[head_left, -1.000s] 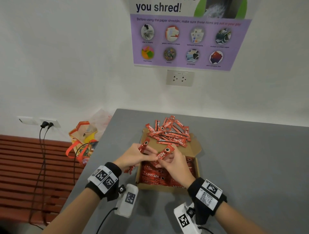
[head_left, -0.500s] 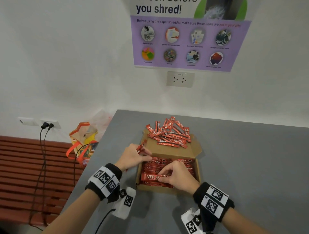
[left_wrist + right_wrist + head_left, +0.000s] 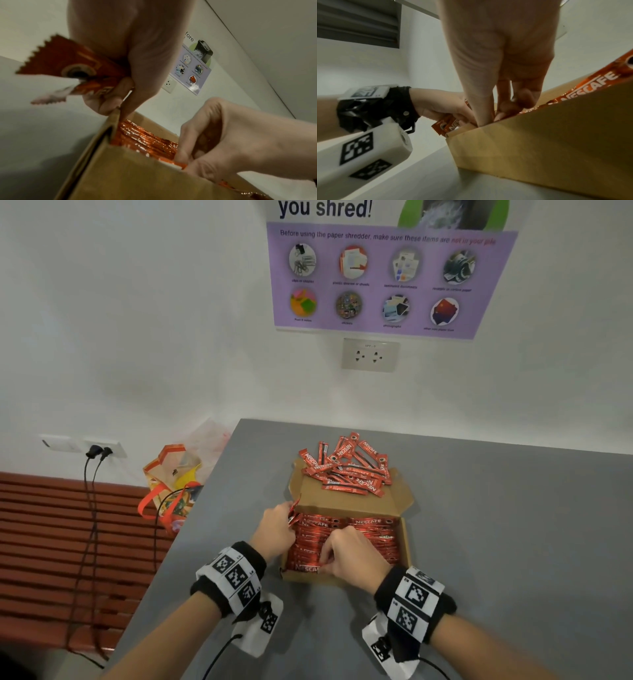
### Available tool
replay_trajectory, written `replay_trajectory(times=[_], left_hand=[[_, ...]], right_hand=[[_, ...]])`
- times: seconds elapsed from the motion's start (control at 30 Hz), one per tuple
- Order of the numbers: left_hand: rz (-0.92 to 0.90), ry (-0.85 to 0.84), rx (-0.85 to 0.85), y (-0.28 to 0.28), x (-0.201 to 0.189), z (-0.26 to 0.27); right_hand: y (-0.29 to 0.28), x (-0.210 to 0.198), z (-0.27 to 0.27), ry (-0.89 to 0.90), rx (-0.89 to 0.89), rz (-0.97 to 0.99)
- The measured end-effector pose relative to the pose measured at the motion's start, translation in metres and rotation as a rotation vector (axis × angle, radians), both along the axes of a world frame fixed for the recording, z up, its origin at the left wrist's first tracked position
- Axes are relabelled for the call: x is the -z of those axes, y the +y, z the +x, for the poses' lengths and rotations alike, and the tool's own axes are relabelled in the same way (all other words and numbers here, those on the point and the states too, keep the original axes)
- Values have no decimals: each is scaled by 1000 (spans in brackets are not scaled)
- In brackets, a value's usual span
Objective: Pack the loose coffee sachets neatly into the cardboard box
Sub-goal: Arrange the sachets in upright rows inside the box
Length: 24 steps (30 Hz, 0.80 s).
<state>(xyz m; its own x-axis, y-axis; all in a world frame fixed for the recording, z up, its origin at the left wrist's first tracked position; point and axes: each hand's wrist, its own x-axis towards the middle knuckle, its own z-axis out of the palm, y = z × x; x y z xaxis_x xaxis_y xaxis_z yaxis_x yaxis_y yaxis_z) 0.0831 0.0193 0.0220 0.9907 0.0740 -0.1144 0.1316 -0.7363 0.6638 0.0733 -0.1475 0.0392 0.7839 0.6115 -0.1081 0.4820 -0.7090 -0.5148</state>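
An open cardboard box [image 3: 406,542] sits on the grey table, filled with rows of red coffee sachets [image 3: 370,534]. A loose pile of sachets [image 3: 346,470] lies on its folded-back lid. My left hand [image 3: 276,525] is at the box's left wall and grips a few sachets [image 3: 77,70] in curled fingers. My right hand [image 3: 347,553] reaches into the box by its front wall [image 3: 539,148]. There my right hand's fingertips [image 3: 498,115] pinch a sachet [image 3: 178,164] against the front row.
The grey table [image 3: 513,559] has bare surface right of and in front of the box; its left edge drops to a wooden bench [image 3: 51,525]. A colourful bag [image 3: 171,481] and cables sit there. A wall socket [image 3: 370,355] and a poster hang behind.
My right hand came down from above the box with a sachet into the front row. My left hand sank to the box's left wall, still holding its sachets.
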Motion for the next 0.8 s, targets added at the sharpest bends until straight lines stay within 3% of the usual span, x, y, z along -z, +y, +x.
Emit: replay_trajectory(times=[0.33,0.8], left_hand=[[26,21,14,-2,-2,0],[36,41,39,0,2,2]], right_hand=[[2,-5,9,165,-39,-31],[14,-9,13,188,-97,-104]])
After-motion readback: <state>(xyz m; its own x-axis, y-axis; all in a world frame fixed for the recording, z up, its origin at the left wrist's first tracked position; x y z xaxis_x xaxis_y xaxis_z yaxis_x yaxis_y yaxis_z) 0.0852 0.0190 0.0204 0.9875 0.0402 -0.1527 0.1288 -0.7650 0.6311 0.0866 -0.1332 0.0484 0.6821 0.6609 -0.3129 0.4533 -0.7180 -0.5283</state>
